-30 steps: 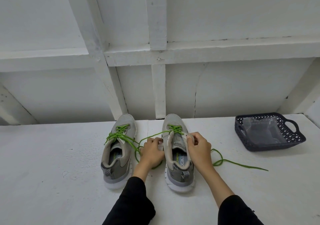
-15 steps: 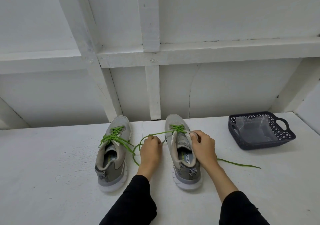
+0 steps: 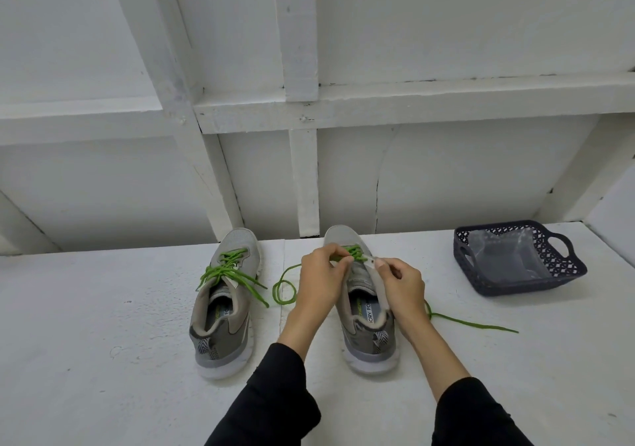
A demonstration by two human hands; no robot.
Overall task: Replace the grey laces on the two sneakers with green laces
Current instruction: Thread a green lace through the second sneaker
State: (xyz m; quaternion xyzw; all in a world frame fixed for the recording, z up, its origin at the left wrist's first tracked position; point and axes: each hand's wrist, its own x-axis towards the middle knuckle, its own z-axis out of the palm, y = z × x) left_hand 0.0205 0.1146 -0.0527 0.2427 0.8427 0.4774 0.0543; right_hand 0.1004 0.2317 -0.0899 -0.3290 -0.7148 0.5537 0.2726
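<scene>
**Threading green through the right-hand shoe**

Working over the grey mesh sneaker with the white sole (image 3: 369,311), sitting at about five o'clock from frame centre. Pinching a strand of the bright green cord lace (image 3: 354,251) with the left hand (image 3: 323,280), fingers curled tight round it up at the top eyelets. Gripping the eyelet flap and tongue edge with the right hand (image 3: 400,285), thumb and fingers closed on the fabric, holding it open. Trailing one free end in a loop toward nine o'clock of the shoe, the other running out across the table toward four o'clock.

Sitting at seven o'clock, just beside: the second grey sneaker (image 3: 223,303), green lace (image 3: 228,268) already crossed through, ends lying loose and untied. No grey laces showing anywhere.

Doing this step well, by the look of it: keeping the flap pulled clear so the eyelet stays visible, feeding the tip straight through rather than bunching the cord, then drawing both ends to even length before moving up a row. Watching that left-side loop too, since it could knot on a hard pull.

Resting on a white painted table (image 3: 103,342), slightly scuffed. Backing onto a white panelled wall with framing battens (image 3: 302,67). Sitting at three o'clock: a dark woven plastic basket (image 3: 563,267) holding what looks like clear plastic bags (image 3: 505,256).
</scene>
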